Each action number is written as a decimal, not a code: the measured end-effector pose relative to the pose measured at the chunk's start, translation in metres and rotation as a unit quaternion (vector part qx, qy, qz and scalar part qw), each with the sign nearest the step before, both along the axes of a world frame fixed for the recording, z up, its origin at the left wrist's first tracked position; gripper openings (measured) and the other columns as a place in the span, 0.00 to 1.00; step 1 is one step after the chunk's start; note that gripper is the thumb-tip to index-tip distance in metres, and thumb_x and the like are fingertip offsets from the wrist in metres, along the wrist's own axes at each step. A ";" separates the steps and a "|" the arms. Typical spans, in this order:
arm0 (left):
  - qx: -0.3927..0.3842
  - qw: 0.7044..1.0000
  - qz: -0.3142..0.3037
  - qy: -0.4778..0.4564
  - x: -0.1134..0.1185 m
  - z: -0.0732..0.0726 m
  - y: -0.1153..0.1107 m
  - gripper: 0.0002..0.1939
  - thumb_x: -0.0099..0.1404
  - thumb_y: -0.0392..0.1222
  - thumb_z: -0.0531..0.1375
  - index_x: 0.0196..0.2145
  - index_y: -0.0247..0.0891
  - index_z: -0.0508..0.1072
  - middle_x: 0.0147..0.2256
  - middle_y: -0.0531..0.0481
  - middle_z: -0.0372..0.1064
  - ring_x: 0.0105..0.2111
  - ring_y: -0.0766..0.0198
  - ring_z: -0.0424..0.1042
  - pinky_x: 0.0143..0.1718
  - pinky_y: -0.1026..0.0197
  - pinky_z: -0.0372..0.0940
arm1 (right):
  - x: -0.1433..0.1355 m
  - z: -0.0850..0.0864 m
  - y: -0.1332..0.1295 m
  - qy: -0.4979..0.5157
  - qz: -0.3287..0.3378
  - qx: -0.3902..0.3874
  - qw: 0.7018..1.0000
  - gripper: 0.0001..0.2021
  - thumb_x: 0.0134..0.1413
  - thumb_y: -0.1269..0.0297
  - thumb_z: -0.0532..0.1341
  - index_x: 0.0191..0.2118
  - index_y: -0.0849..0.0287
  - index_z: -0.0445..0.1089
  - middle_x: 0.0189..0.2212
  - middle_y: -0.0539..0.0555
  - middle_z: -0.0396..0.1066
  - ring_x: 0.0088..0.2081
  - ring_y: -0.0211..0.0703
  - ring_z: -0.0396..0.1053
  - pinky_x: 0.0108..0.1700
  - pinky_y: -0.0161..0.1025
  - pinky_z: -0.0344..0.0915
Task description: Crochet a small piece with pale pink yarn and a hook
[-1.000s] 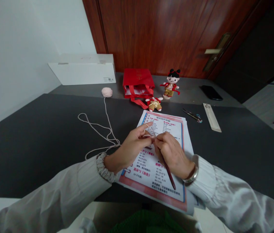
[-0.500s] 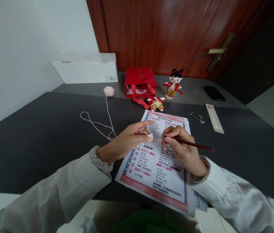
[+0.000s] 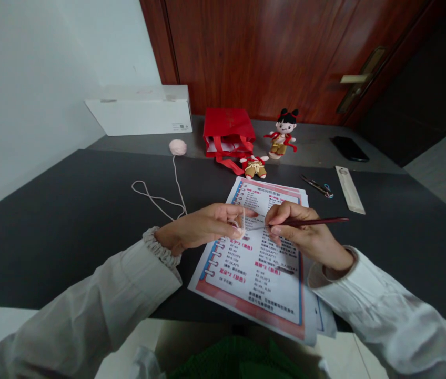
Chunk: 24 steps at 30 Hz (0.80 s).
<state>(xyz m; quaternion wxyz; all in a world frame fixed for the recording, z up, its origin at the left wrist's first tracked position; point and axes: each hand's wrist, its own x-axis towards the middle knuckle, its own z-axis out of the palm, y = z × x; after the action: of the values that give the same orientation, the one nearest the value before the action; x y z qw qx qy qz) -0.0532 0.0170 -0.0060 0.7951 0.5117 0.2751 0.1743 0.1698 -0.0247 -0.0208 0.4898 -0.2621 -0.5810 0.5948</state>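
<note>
My left hand (image 3: 203, 226) pinches a small piece of pale pink crochet work (image 3: 239, 231) between thumb and fingers, with yarn looped up over the index finger. My right hand (image 3: 305, 231) grips a crochet hook with a dark red handle (image 3: 323, 221); its thin metal tip points left and reaches the crochet work. A strand of yarn (image 3: 179, 184) runs from a pale pink yarn ball (image 3: 178, 147) down to my left hand. Under both hands lie printed pattern sheets (image 3: 246, 310).
Behind the sheets are a red bag (image 3: 229, 131), a standing doll (image 3: 282, 134) and a headless doll body (image 3: 254, 167). Small scissors (image 3: 317, 186), a white packet (image 3: 350, 189) and a black phone (image 3: 350, 149) lie right. A white box (image 3: 144, 116) stands back left.
The hook has moved left and lies more level, its tip now at the crochet work. Both hands sit slightly lower in the view, and my left index finger has tilted down.
</note>
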 end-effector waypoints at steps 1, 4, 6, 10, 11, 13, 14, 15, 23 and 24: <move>0.003 1.000 -0.006 0.001 0.000 0.001 0.000 0.28 0.54 0.31 0.63 0.53 0.33 0.68 0.30 0.52 0.69 0.31 0.66 0.67 0.37 0.60 0.60 | 0.000 0.001 0.000 0.016 0.012 -0.017 1.000 0.04 0.51 0.72 0.66 0.30 0.59 0.70 0.30 0.49 0.70 0.22 0.31 0.65 0.25 0.32 0.61; 0.051 0.999 0.014 0.011 0.004 0.003 -0.005 0.27 0.55 0.33 0.63 0.53 0.34 0.68 0.31 0.52 0.69 0.31 0.67 0.67 0.36 0.61 0.60 | -0.005 0.001 0.000 0.075 0.033 -0.095 0.992 0.05 0.51 0.70 0.66 0.29 0.59 0.69 0.25 0.48 0.70 0.21 0.31 0.64 0.22 0.30 0.60; 0.111 0.992 0.061 0.025 0.009 0.003 -0.010 0.28 0.56 0.34 0.62 0.55 0.34 0.66 0.31 0.52 0.68 0.31 0.66 0.67 0.36 0.61 0.61 | -0.010 -0.001 0.000 0.110 0.031 -0.154 0.981 0.05 0.51 0.70 0.66 0.29 0.59 0.68 0.24 0.48 0.69 0.22 0.31 0.64 0.22 0.29 0.61; 0.251 0.953 0.152 0.068 0.020 -0.002 -0.015 0.29 0.56 0.33 0.61 0.56 0.32 0.64 0.27 0.56 0.63 0.29 0.67 0.65 0.34 0.61 0.61 | -0.024 -0.004 -0.004 0.164 -0.013 -0.220 0.962 0.06 0.50 0.69 0.66 0.29 0.58 0.67 0.24 0.47 0.69 0.24 0.31 0.65 0.26 0.28 0.64; 0.274 0.944 0.165 0.077 0.022 -0.003 -0.015 0.28 0.56 0.33 0.61 0.56 0.32 0.64 0.26 0.56 0.63 0.29 0.67 0.65 0.33 0.62 0.61 | -0.026 -0.004 -0.005 0.170 -0.028 -0.221 0.960 0.06 0.51 0.69 0.66 0.29 0.58 0.67 0.24 0.47 0.69 0.24 0.31 0.65 0.26 0.28 0.64; 0.299 0.932 0.183 0.094 0.024 -0.006 -0.015 0.29 0.56 0.33 0.61 0.56 0.31 0.64 0.27 0.55 0.64 0.29 0.67 0.65 0.33 0.62 0.62 | -0.029 -0.004 -0.006 0.169 -0.055 -0.212 0.961 0.06 0.52 0.68 0.65 0.29 0.58 0.66 0.24 0.47 0.69 0.24 0.30 0.65 0.27 0.28 0.63; 0.302 0.929 0.189 0.102 0.024 -0.007 -0.014 0.30 0.56 0.33 0.60 0.57 0.30 0.63 0.27 0.54 0.64 0.29 0.67 0.65 0.32 0.62 0.62 | -0.030 -0.003 -0.007 0.163 -0.065 -0.203 0.963 0.06 0.53 0.68 0.64 0.29 0.58 0.66 0.24 0.47 0.69 0.23 0.31 0.65 0.27 0.28 0.63; 0.302 0.927 0.193 0.109 0.024 -0.007 -0.014 0.31 0.55 0.33 0.60 0.57 0.30 0.62 0.28 0.54 0.65 0.29 0.67 0.65 0.32 0.62 0.62 | -0.029 -0.003 -0.007 0.154 -0.072 -0.189 0.967 0.06 0.53 0.68 0.64 0.29 0.58 0.66 0.24 0.47 0.69 0.23 0.31 0.65 0.26 0.28 0.63; 0.300 0.928 0.190 0.113 0.023 -0.007 -0.014 0.31 0.56 0.34 0.61 0.58 0.30 0.62 0.27 0.54 0.66 0.28 0.66 0.65 0.32 0.62 0.62 | -0.017 -0.007 -0.004 0.039 -0.090 -0.045 0.994 0.05 0.54 0.67 0.64 0.29 0.58 0.67 0.23 0.47 0.68 0.22 0.34 0.64 0.26 0.34 0.60; 0.297 0.929 0.190 0.113 0.023 -0.006 -0.014 0.31 0.56 0.34 0.61 0.58 0.30 0.62 0.27 0.54 0.66 0.28 0.66 0.66 0.32 0.62 0.62 | -0.016 -0.008 -0.004 0.028 -0.094 -0.031 0.995 0.05 0.55 0.67 0.64 0.30 0.58 0.67 0.23 0.47 0.68 0.22 0.34 0.64 0.26 0.34 0.60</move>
<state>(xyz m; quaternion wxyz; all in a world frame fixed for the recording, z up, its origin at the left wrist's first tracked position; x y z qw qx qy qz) -0.0304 0.0034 -0.0125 0.5221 0.6792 0.3909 0.3366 0.1539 -0.0283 -0.0287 0.5512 -0.3141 -0.5209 0.5712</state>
